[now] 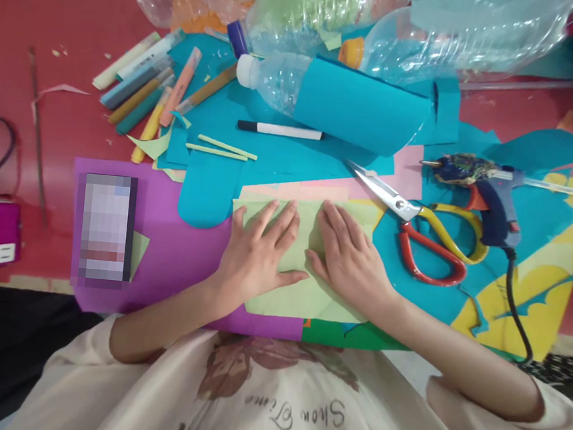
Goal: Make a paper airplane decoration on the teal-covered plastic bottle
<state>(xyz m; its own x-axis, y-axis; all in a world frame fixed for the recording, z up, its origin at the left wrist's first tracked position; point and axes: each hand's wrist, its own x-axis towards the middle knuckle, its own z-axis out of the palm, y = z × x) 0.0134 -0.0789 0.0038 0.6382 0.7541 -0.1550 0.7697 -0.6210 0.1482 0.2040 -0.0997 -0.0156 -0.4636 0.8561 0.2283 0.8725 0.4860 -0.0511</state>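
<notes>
A pale green sheet of paper (304, 293) lies in front of me on layers of coloured paper. My left hand (263, 246) rests flat on its left part, fingers spread and pointing away from me. On the right part, my right hand (346, 250) presses down with the fingers stretched out close together and the thumb apart. The thumbs point toward each other across the paper. Just beyond the sheet's right corner lie scissors (407, 215) with one red and one yellow handle. Purple paper (177, 259) sits under my left forearm.
A hot glue gun (494, 193) with its cord lies at the right. Several markers (142, 88) are bunched at the back left, and a phone (105, 226) lies nearer. A bottle wrapped in blue paper (356, 104) and larger clear bottles (452, 42) lie across the back.
</notes>
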